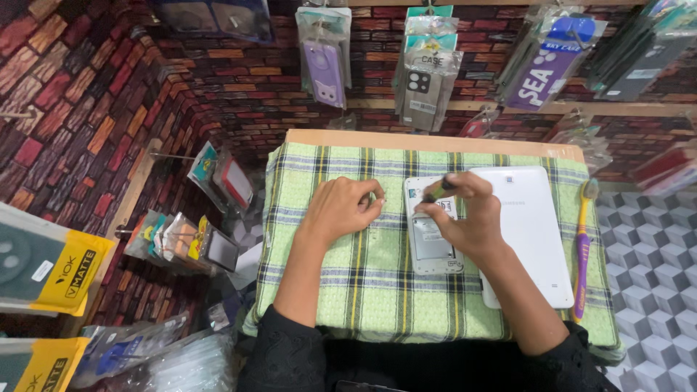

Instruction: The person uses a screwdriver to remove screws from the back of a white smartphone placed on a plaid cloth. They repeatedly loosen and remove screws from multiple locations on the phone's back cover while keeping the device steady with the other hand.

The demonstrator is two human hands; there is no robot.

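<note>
A: Work surface: a green plaid cloth (363,290) over a small table. What lies on it, largest first?

B: A white tablet (534,239), flat, at the right; touching its left edge, an opened phone (430,243), back cover off, inner frame exposed. A purple-and-yellow toothbrush (583,254) lies along the cloth's right border.

A: The hands?

B: The right hand (465,218) rests over the phone's upper half, fingers pinched around a thin dark tool (439,190) tipped toward the frame. The left hand (345,207) is curled loosely on the cloth just beside the phone; whether it pinches something small cannot be told.

A: Handling?

B: The phone is probably light, rigid and fragile inside; best held by its side edges, clear of the exposed parts.
</note>
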